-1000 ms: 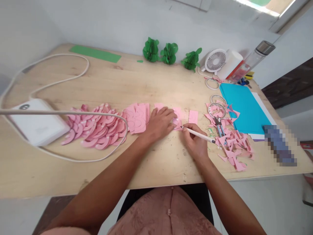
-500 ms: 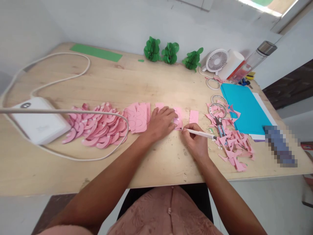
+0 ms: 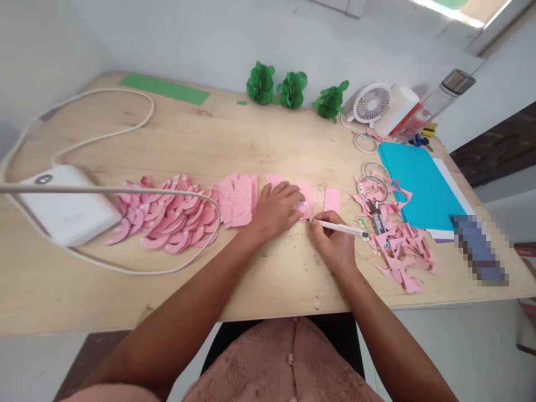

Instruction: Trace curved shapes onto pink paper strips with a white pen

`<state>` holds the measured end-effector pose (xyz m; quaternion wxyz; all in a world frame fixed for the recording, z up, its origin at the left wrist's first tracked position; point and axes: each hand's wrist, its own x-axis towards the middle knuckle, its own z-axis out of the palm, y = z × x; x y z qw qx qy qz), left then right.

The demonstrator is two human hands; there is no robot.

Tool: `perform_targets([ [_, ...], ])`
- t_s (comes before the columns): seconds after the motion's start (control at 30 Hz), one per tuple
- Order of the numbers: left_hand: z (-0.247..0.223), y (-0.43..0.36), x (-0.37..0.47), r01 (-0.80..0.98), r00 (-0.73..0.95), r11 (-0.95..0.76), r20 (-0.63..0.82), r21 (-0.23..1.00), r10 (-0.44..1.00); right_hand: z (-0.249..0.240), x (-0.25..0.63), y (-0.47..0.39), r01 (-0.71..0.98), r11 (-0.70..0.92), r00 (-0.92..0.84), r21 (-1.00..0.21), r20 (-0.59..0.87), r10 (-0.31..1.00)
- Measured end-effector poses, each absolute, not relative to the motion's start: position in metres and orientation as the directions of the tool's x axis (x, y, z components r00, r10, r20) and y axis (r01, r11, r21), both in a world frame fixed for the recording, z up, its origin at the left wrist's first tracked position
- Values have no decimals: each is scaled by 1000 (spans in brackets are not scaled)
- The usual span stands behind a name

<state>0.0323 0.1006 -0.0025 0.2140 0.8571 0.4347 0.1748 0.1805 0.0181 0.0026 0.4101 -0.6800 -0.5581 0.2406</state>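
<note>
Pinching the white pen (image 3: 345, 228), the right hand (image 3: 337, 243) sat by the lower edge of the tabletop's (image 3: 288, 279) pink paper slip (image 3: 305, 210), light, likely crease-prone, best pinned flat at its margin, where the loosely spread left hand (image 3: 276, 211) rested.

The only view is a head-worn one, set above the near edge of the desk (image 3: 234, 139) and looking forward and steeply down. It is close enough for both forearms to reach in from the bottom, with the wearer's own torso (image 3: 272, 363) at the lower edge, and wide enough to take in the wall (image 3: 188, 39) behind.
</note>
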Motion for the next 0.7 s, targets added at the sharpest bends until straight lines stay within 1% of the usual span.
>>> perform_targets([
  [0.2,-2,101,33,669,565,-537,117,514,817,2,180,18,594,-38,261,-804,148,954],
  [0.47,-4,101,32,667,569,-551,135,502,811,2,180,17,592,-40,269,-805,151,951],
  [0.7,-3,101,32,671,567,-543,122,505,815,1,180,18,590,-47,281,-806,150,948],
])
